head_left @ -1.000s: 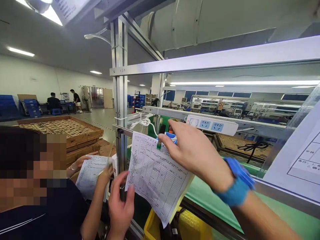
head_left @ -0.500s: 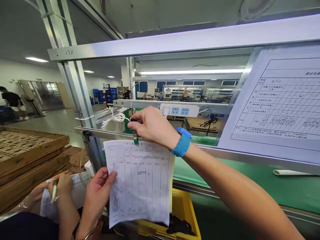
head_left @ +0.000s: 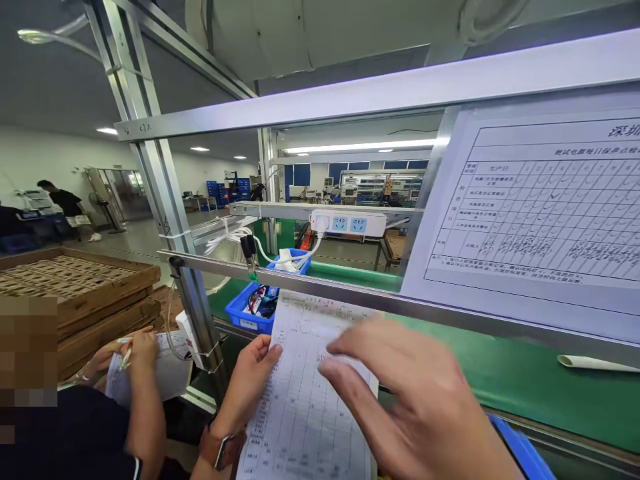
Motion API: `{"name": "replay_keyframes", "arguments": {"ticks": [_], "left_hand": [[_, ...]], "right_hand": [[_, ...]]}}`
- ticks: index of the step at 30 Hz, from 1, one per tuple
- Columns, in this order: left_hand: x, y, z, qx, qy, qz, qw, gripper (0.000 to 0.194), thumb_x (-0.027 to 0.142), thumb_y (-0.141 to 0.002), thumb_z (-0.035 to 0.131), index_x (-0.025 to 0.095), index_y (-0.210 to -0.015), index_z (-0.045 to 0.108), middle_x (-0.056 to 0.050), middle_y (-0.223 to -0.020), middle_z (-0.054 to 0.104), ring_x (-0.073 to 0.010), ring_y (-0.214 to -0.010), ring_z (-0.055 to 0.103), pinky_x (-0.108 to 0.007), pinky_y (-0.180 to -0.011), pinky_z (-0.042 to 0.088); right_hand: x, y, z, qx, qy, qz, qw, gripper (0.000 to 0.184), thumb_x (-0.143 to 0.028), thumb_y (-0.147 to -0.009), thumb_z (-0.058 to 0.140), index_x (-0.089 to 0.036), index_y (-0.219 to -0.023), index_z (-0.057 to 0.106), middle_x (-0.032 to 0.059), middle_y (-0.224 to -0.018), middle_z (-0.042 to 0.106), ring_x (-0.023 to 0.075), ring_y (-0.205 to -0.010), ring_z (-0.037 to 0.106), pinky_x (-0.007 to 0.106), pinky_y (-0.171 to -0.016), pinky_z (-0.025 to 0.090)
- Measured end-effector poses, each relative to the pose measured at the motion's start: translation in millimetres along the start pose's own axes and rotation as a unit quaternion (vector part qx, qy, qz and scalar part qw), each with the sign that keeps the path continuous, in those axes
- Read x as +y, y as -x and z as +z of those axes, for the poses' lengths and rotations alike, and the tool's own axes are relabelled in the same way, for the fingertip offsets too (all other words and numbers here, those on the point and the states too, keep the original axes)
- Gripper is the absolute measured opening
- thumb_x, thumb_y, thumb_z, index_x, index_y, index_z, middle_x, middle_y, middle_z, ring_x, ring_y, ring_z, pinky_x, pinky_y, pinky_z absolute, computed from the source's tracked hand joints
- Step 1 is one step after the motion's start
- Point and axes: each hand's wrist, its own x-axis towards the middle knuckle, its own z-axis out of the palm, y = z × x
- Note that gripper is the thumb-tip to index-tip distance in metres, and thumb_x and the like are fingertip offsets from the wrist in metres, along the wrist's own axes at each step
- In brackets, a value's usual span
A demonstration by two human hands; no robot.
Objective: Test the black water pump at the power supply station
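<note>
My left hand [head_left: 249, 380] grips the left edge of a printed paper form [head_left: 305, 407], with a wristwatch [head_left: 223, 450] on that wrist. My right hand [head_left: 410, 393] is blurred and spread over the form's right part, holding nothing I can see. Above them, a black clip with a green tip [head_left: 249, 257] hangs from the aluminium rail [head_left: 300, 283], and no paper is in it. A blue wristband [head_left: 520, 447] shows at the lower right corner.
A blue bin of cables [head_left: 253, 308] and a white power strip [head_left: 347, 223] lie beyond the rail. A printed chart [head_left: 535, 200] is mounted at right above the green bench mat [head_left: 515, 373]. To the left, a co-worker's hand [head_left: 135, 353] holds a pen over paper beside wooden crates [head_left: 75, 280].
The form has left the clip and dropped lower, now held in my hands. My right hand moved from the clip down onto the sheet. The view swung, revealing the blue bin.
</note>
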Motion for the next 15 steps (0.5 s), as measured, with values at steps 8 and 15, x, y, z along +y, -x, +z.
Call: {"name": "replay_keyframes", "arguments": {"ticks": [8,15], "left_hand": [[4,-21,72.5,0.014,0.018,0.03,0.999,0.068,0.065,-0.048,0.094,0.014,-0.083,0.065,-0.003,-0.076,0.072,-0.0136,-0.065,0.064,-0.025,-0.064,0.05],[-6,-31,109.0,0.005,0.066,0.044,0.997,0.073,0.066,-0.043,0.095,0.014,-0.085,0.064,-0.004,-0.073,0.071,-0.0154,-0.066,0.063,-0.027,-0.065,0.049]], "right_hand": [[88,146,28,-0.068,0.112,0.492,0.861,0.085,-0.078,-0.089,0.031,-0.008,-0.124,0.066,0.0201,-0.113,0.074,0.038,-0.103,0.07,0.05,-0.081,0.058],[122,125,17,-0.043,0.1,0.516,0.85,0.078,-0.063,-0.08,0.044,-0.01,-0.135,0.061,0.0153,-0.1,0.075,0.0341,-0.085,0.069,0.043,-0.068,0.049]]}}
